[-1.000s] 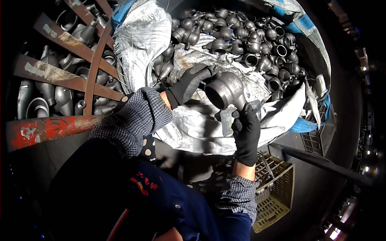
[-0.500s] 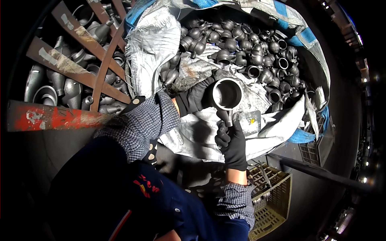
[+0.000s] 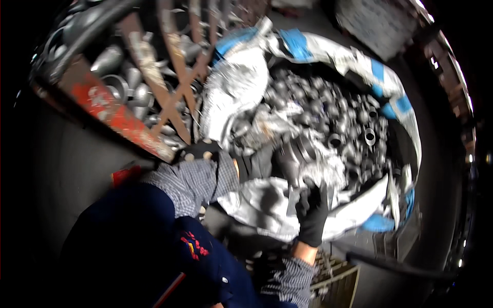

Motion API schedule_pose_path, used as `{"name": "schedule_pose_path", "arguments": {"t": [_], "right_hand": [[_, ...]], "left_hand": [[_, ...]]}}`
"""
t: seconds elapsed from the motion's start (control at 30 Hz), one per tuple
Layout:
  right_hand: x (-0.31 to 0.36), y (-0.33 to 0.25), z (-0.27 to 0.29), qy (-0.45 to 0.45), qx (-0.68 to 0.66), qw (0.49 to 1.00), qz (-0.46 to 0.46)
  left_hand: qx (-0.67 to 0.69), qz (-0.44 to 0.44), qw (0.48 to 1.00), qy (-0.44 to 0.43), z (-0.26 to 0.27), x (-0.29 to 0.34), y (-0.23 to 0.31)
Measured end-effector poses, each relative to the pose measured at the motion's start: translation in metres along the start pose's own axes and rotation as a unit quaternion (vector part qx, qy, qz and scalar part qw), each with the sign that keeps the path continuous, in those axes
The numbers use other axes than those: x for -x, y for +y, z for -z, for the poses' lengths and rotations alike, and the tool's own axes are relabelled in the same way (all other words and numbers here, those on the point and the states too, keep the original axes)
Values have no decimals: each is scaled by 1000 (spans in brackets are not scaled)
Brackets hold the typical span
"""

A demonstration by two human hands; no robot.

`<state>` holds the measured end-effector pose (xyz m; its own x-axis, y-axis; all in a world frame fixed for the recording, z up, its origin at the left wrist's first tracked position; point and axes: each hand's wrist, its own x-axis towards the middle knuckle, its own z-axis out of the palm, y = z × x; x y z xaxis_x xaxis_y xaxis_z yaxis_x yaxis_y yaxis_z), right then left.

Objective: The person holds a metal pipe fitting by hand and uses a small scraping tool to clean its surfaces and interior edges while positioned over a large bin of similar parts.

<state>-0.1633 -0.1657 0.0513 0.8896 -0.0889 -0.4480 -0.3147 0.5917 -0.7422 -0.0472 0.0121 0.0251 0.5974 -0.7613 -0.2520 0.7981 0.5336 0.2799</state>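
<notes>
A dark grey metal casting, with a wide hollow body and a narrower neck, is held above the near side of a big white woven sack. My left hand, in a dark glove, grips its body from the left. At the neck below, my black-gloved right hand has its fingers curled against the casting; motion blurs the exact contact. The casting's open mouth is turned away from view. Many similar castings fill the sack beyond my hands.
Left of the sack stands a rusty metal crate with slatted sides and red paint, full of larger castings. A yellowish plastic basket sits below my right forearm. A dark bar runs to its right. A grey block-like shape is at the far right.
The casting has been tilted: its round mouth faced me before, and now its outer side shows. Both hands stay on it. The whole view has shifted and turned, with blur.
</notes>
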Motion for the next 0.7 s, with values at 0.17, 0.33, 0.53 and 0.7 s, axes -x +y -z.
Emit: {"name": "schedule_pose_path", "arguments": {"t": [0.17,0.33,0.53,0.7], "right_hand": [[7,3,26,-21,-14,999,23],[-21,28,70,-205,112,961,147],[10,7,31,-86,30,996,4],[11,16,44,-42,92,995,2]], "left_hand": [[-95,-86,992,-21,17,51,-12],[-211,-210,955,-10,-19,129,11],[-357,-380,853,-24,-85,223,51],[-465,-535,705,-32,-154,303,97]]}}
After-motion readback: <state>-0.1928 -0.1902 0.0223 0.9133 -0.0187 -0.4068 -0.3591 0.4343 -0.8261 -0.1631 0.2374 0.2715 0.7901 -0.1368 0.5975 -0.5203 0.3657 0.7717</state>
